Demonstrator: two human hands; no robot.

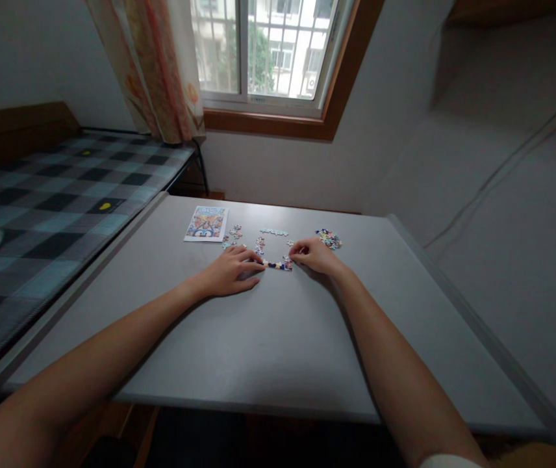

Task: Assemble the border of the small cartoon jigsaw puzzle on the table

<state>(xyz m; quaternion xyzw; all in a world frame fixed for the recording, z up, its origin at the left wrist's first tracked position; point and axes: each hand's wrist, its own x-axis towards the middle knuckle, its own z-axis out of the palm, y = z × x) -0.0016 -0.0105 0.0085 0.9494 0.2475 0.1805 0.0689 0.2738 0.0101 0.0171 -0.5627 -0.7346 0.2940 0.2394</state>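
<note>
A partly joined jigsaw frame [274,255] lies on the grey table [268,338]. Its bottom strip of pieces [278,265] sits between my two hands. My left hand [233,269] rests flat on the table, fingers stretched out, with the index fingertip touching the strip's left end. My right hand [313,255] is curled, its fingertips pinched at the strip's right end on a small puzzle piece. A short joined row of pieces [273,232] lies farther back.
A picture card [206,223] of the puzzle lies at the back left. Loose pieces sit in a small pile [329,238] at the back right and a few [233,234] beside the card. A bed with a checked cover [54,195] stands left; a window is behind.
</note>
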